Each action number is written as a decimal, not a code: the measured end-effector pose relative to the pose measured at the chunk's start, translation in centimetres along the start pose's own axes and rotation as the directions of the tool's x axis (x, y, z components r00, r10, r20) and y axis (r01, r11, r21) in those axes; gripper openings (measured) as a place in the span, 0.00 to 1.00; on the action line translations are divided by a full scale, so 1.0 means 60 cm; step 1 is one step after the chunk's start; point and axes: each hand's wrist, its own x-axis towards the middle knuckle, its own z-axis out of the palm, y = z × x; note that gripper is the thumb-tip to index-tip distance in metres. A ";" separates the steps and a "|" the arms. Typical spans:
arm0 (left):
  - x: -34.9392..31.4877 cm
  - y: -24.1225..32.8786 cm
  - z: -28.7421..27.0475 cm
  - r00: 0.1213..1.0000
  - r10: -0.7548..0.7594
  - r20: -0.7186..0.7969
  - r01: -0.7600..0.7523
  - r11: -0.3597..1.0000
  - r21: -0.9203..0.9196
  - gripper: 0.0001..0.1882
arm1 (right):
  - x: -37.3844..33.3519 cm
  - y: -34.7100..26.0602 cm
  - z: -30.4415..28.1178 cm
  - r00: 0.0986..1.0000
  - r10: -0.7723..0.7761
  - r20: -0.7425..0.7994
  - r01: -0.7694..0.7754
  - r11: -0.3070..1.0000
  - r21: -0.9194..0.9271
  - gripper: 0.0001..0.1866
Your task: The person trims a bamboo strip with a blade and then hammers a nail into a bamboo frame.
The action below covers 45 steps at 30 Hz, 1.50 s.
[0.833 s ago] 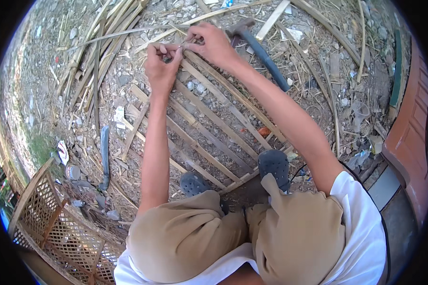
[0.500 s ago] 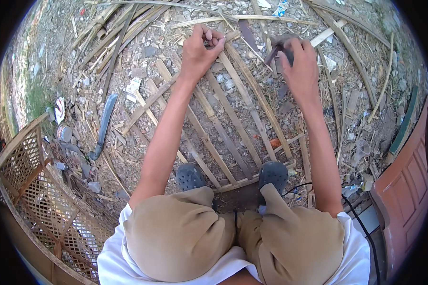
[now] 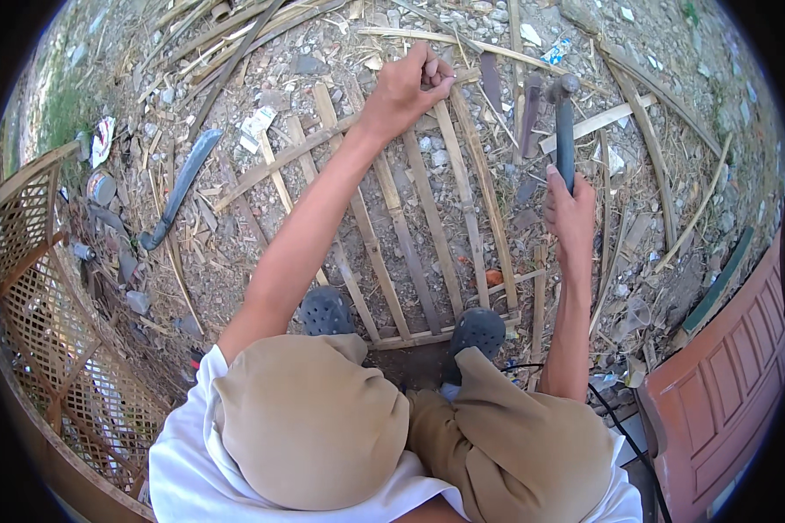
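While the left hand (image 3: 407,87) stays pinched at the far edge of the bamboo lattice (image 3: 410,209), thumb and fingers closed together on what looks like a small nail (too small to be sure) set on a slat there, the right hand (image 3: 571,213) has changed its job. Half a second ago it was reaching to the ground just past the lattice's far right corner; now it is clamped round the handle of a hammer (image 3: 564,122), head raised and pointing away from the person, off the right edge of the lattice. My reading is that the fetching is done and a strike at the pinched spot is being set up, since hammer head and left fingers are near but apart. The lattice lies flat on the gravel, its near edge pinned under both dark clogs (image 3: 475,329). A curved blade (image 3: 179,187) lies well apart beyond the left edge.
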 end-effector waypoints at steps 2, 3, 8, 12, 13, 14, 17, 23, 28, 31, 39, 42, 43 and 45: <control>0.000 0.000 0.001 1.000 0.012 -0.002 -0.012 1.000 -0.011 0.21 | -0.016 -0.012 0.006 0.999 -0.047 0.008 0.046 0.993 0.109 0.17; -0.002 -0.002 -0.001 1.000 0.022 -0.006 -0.022 1.000 -0.009 0.21 | -0.019 -0.028 0.011 0.995 -0.092 0.026 0.087 0.986 0.139 0.16; -0.008 -0.008 -0.003 0.999 0.053 -0.007 -0.053 0.999 -0.005 0.20 | -0.044 -0.079 0.050 0.980 -0.145 0.135 0.091 0.935 0.342 0.13; -0.005 -0.008 0.002 1.000 0.029 0.001 -0.029 0.999 -0.017 0.19 | -0.053 -0.071 0.085 0.967 -0.237 0.096 0.178 0.893 0.413 0.14; -0.005 -0.009 0.001 1.000 0.031 0.003 -0.031 0.999 -0.019 0.19 | -0.043 -0.067 0.093 0.952 -0.303 0.044 0.278 0.917 0.286 0.16; -0.005 -0.010 0.000 0.999 0.036 0.002 -0.036 0.999 -0.023 0.19 | -0.042 -0.077 0.092 0.940 -0.339 0.040 0.327 0.929 0.173 0.17; -0.006 -0.013 -0.002 0.999 0.030 -0.011 -0.031 0.999 -0.040 0.20 | -0.048 -0.108 0.086 0.906 -0.417 0.067 0.422 0.901 -0.104 0.19; 0.000 -0.013 0.000 1.000 0.012 0.000 -0.012 0.999 -0.041 0.21 | -0.059 -0.094 0.124 0.913 -0.406 -0.042 0.408 0.909 0.085 0.20; 0.000 -0.015 -0.006 1.000 0.018 -0.002 -0.018 0.998 -0.057 0.22 | -0.064 -0.092 0.112 0.894 -0.447 -0.022 0.444 0.892 -0.085 0.21; 0.000 -0.008 -0.006 1.000 0.007 0.014 -0.006 0.999 -0.032 0.22 | -0.066 -0.095 0.113 0.880 -0.474 -0.017 0.470 0.877 -0.103 0.21; 0.001 -0.013 -0.003 0.999 0.032 -0.021 -0.033 0.998 -0.062 0.21 | -0.079 -0.113 0.114 0.899 -0.438 -0.008 0.431 0.887 -0.164 0.21; 0.001 -0.013 -0.004 0.999 0.043 -0.023 -0.044 0.998 -0.042 0.22 | -0.071 -0.112 0.112 0.906 -0.423 -0.004 0.414 0.889 -0.196 0.22; 0.003 -0.015 -0.003 0.998 0.052 -0.032 -0.054 0.997 -0.055 0.22 | -0.074 -0.115 0.106 0.895 -0.445 -0.019 0.435 0.882 -0.180 0.22; -0.001 -0.016 -0.003 0.999 0.044 -0.027 -0.046 0.997 -0.069 0.21 | -0.083 -0.117 0.104 0.889 -0.457 -0.035 0.448 0.882 -0.145 0.21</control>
